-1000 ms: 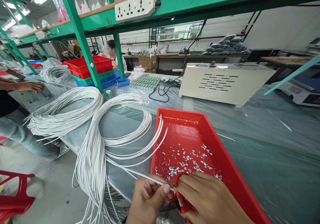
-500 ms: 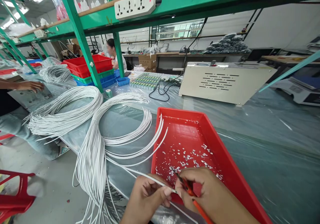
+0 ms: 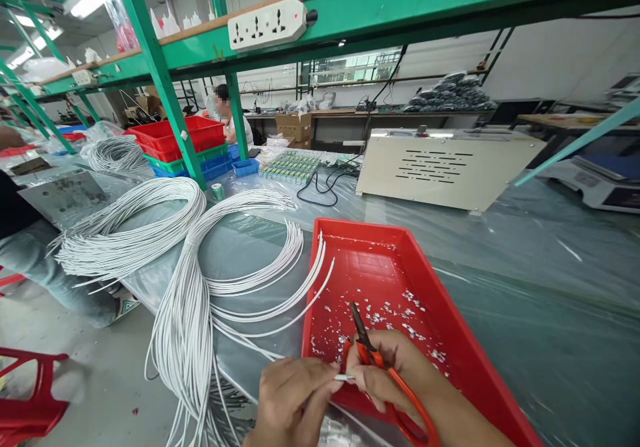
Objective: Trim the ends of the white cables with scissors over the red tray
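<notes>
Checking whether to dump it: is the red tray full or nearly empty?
Nearly empty: the red tray holds only a thin scatter of white bits; much red floor shows bare.

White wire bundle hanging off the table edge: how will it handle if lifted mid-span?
Probably semi-stiff: the white wire bundle holds sweeping curves on the table, not kinks. Likely droops either side of a grip, since strands hang over the edge. Loose ends fan out, so strands may slip free.

the worktop (image 3: pixel 525 287), under a clear plastic sheet, carries looped white wires (image 3: pixel 185 287) at its left, a red tray (image 3: pixel 357 224) strewn with snippets near the front, a beige metal box (image 3: pixel 440 167) behind it, and stacked bins (image 3: pixel 175 137) far left.
</notes>
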A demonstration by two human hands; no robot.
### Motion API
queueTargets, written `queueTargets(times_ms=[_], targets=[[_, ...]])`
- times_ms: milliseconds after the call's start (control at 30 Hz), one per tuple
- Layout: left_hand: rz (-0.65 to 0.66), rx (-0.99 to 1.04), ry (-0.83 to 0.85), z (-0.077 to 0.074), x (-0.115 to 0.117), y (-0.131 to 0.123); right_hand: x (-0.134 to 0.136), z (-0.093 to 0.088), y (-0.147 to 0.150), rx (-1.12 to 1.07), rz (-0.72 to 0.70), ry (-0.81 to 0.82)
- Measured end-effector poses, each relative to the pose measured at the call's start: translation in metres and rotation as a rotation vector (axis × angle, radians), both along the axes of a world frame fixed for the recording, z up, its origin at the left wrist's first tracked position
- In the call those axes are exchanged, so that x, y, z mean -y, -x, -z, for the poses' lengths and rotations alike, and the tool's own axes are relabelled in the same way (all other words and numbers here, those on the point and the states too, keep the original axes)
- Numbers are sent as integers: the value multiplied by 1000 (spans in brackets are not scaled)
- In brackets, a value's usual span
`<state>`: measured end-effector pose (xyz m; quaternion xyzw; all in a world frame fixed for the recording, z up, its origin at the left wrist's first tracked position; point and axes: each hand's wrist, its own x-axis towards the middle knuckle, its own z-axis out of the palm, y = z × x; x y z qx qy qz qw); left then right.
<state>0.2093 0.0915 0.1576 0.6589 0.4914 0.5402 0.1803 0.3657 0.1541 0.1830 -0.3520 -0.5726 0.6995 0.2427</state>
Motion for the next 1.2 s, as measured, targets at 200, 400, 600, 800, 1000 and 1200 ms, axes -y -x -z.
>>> queueTargets(times_ms=[200,400,600,800,1000,1200], targets=[[10,364,400,2,2,-7,4,2,12,-4,115,-8],[13,499,475,2,1,-9,9,11,21,-2,184,-137],[12,493,449,6,-1,-8,16,15,19,179,290,-764],[94,617,546,4,-3,-2,11,6,17,140,314,-641],[228,542,585,2,-4,4,4,1,20,-5,227,-298],[245,532,556,5,-3,7,5,9,22,-156,187,-20]])
